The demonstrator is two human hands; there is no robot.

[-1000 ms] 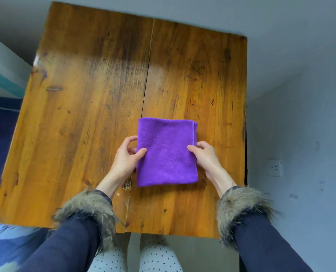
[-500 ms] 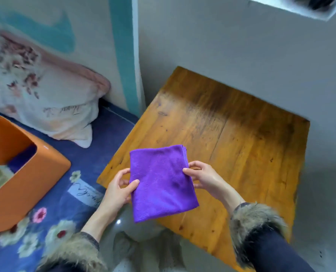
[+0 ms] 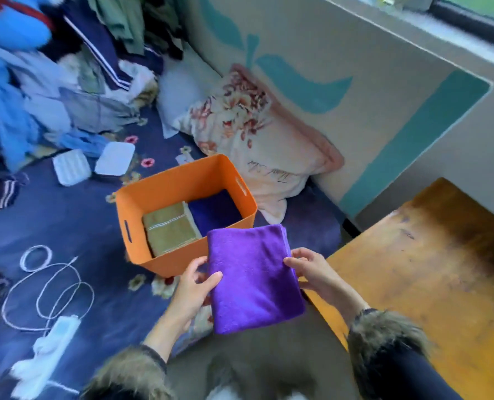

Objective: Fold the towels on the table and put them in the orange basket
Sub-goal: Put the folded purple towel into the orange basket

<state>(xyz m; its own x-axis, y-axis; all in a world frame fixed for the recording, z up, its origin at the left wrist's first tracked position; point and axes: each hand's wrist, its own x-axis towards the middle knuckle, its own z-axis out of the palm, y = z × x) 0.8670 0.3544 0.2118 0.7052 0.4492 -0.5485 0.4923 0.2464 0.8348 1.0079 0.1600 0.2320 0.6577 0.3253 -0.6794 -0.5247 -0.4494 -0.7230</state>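
Observation:
A folded purple towel (image 3: 251, 278) is held in the air between the table and the basket. My left hand (image 3: 195, 287) grips its left edge, thumb on top. My right hand (image 3: 312, 269) pinches its right edge. The orange basket (image 3: 168, 186) stands on the blue floral bedding just beyond the towel, whose far edge overlaps the basket's near right corner. Inside the basket lie a folded olive towel (image 3: 169, 226) on the left and a dark blue towel (image 3: 215, 209) on the right.
The wooden table (image 3: 430, 269) is at the right. A floral pillow (image 3: 257, 140) leans on the wall behind the basket. A heap of clothes (image 3: 52, 67) fills the far left. A white cable (image 3: 52, 287) and power strip (image 3: 47, 356) lie on the bedding.
Both hands lifted the purple towel off the table and carried it left toward the orange basket. The view swung left, bringing the whole basket and the bedding into sight.

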